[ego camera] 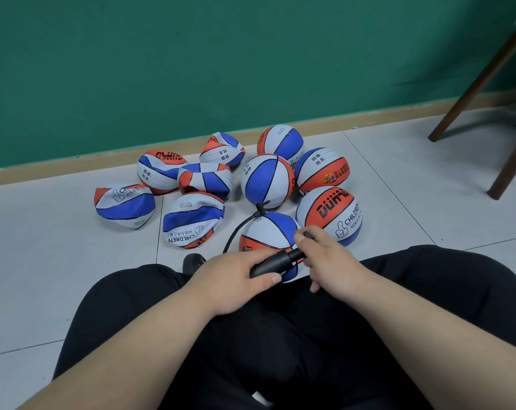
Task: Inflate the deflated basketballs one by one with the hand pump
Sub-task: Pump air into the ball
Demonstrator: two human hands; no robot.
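Left grip (236, 273) is wrapped right round the black barrel of the hand pump (270, 264). Right grip (325, 261) has its fingers curled over the pump handle (307, 234) with only a short length of rod showing, so the plunger looks near the bottom of a stroke. Here's the danger: the hose (235, 229) loops out beyond the left grip and climbs to the needle fitting (260, 207) at the far top of the basketball (267, 232), and nothing pins that ball down, because both grips are on the pump. A hard or crooked stroke could tug the hose, roll the ball and bend or pull the needle out of the valve, and the air would rush straight back out. Pump too long and it goes overfirm, though pressure can't be read from here. The ball appears to rest on the floor (73, 261) just ahead of and beneath both grips, partly hidden by them. It has white, blue and orange panels with black seams, and it looks rounded out, with no dents on the side that shows. Ahead and right of the right grip sit four round basketballs (329, 214) in the same colours. Ahead and left of the left grip lie five caved-in basketballs (193, 218), folded and creased.
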